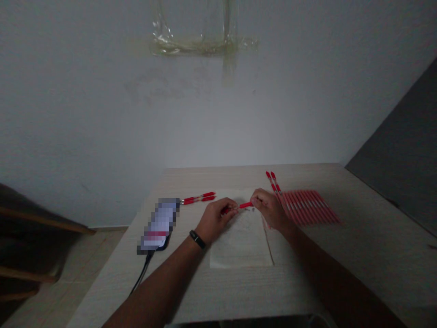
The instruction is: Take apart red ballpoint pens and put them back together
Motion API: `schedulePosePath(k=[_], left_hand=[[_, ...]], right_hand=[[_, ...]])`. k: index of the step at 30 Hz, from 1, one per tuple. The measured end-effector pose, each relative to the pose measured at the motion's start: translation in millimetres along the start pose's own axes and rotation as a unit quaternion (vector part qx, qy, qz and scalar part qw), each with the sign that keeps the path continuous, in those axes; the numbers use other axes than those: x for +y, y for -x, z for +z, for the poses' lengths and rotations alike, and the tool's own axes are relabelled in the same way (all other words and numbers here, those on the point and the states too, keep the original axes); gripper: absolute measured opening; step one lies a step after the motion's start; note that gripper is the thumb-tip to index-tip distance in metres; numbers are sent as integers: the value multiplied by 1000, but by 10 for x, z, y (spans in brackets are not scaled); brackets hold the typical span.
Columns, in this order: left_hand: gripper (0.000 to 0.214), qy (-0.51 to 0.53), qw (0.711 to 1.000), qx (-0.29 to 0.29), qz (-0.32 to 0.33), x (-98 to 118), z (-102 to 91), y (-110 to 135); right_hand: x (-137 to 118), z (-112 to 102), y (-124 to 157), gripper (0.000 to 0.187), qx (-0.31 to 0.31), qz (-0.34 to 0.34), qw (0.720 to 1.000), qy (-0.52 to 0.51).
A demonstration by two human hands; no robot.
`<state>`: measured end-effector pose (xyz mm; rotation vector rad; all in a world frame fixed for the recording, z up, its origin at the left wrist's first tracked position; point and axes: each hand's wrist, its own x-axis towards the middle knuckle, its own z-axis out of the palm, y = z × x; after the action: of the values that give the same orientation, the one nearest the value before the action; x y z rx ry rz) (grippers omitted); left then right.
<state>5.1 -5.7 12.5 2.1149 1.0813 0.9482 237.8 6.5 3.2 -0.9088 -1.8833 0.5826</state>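
Observation:
Both hands are close together over a pale sheet [241,255] on the table. My right hand [269,207] is closed on one end of a red pen part [246,205], which points left toward my other hand. Closed fingers of my left hand [218,216] pinch another red pen piece [225,210]; whether the two pieces join is unclear. A tiny part [252,209] lies on the sheet just under the fingers, too small to name. A black band [197,239] circles my left wrist.
Two red pens [198,198] lie left of the sheet, beside a phone [159,225] with a cable [140,273]. Right of my hands, many pinkish-red pens [310,207] form a row, and two red pens [273,181] lie behind. A wall [239,123] rises behind the table.

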Motion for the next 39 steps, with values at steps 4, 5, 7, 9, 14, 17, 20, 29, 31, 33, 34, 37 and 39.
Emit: schedulePosePath(k=[4, 5, 7, 9, 14, 17, 20, 29, 31, 33, 34, 37, 39], left_hand=[[14, -36, 999, 13, 2, -27, -5, -8], [14, -43, 999, 15, 1, -33, -4, -8], [14, -52, 999, 16, -2, -48, -1, -8], [13, -57, 998, 18, -7, -65, -1, -10], [13, -70, 997, 26, -11, -104, 0, -23], [14, -75, 997, 32, -16, -119, 5, -25], [13, -81, 996, 36, -19, -128, 7, -22], [10, -80, 996, 31, -16, -116, -2, -20], [11, -81, 996, 31, -16, -117, -1, -23], [11, -85, 996, 34, -17, -123, 0, -26], [10, -87, 995, 34, -17, -128, 0, -26], [10, -86, 996, 35, -14, -141, -1, -26], [9, -85, 996, 35, -15, -148, -1, -25]], right_hand=[[10, -50, -22, 27, -3, -3, 1000, 26], [12, -55, -25, 26, -10, -7, 999, 33], [19, -58, -26, 23, -20, -13, 999, 45], [31, -54, -23, 20, -25, -15, 998, 50], [46, -49, -8, 5, -32, 2, 998, 51], [47, -63, -11, 9, -24, 0, 998, 56], [74, -79, -26, 6, -16, -6, 997, 71], [44, -75, -23, 14, -55, -1, 995, 83], [-6, -83, -20, 5, -54, 11, 996, 74], [-32, -90, -21, 2, -53, 15, 996, 73], [-33, -93, -22, 4, -53, 16, 996, 74], [-1, -89, -23, 7, -50, 16, 995, 83], [21, -80, -21, 15, -49, 15, 995, 88]])
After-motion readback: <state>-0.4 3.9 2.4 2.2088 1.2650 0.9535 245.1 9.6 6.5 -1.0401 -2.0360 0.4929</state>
